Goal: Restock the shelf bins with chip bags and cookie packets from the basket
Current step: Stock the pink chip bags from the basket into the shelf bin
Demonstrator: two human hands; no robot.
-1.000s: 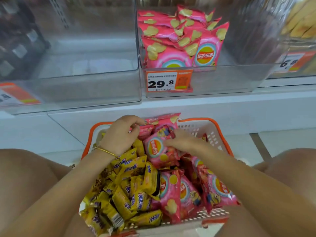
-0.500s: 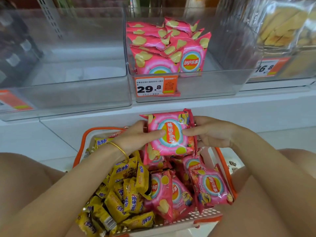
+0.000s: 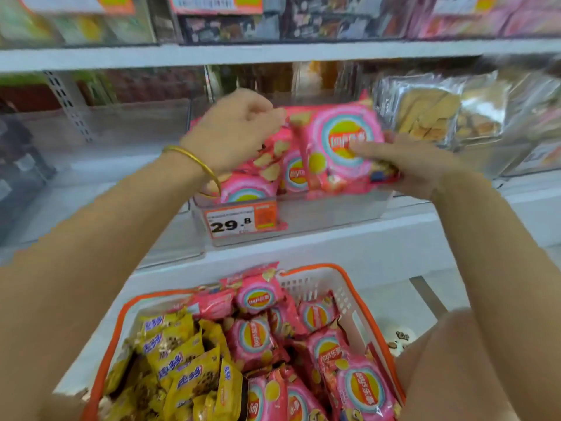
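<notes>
Left bin [image 3: 100,138]: a clear plastic bin on the shelf [image 3: 349,247], at the far left, beside the middle one.
Cookie packets [image 3: 182,360]: yellow, heaped in the near left half of the basket [image 3: 349,279].
Left hand [image 3: 239,132]: raised over the middle bin [image 3: 318,214], fingers curled, its knuckles at the upper left corner of the held chip bag [image 3: 340,147]. Blur hides whether it pinches that corner. A gold bangle [image 3: 194,159] sits on the wrist.
Price tag [image 3: 239,221]: reads 29.8, fixed to the front wall of the middle bin.
Stocked chip bags [image 3: 252,185]: pink, standing in the left part of the middle bin, below the left hand.
Basket chip bags [image 3: 258,338]: pink, filling the right half of the orange-rimmed basket, near the person, below the shelf.
Held chip bag: pink, upright, facing the camera, over the right part of the middle bin, just right of the stocked bags and between the two hands.
Right hand [image 3: 403,168]: grasps the held bag at its lower right edge, thumb pressed across the front, fingers behind it.
Right bin [image 3: 473,165]: clear, holding pale biscuit packs [image 3: 431,113], just right of the held bag.
</notes>
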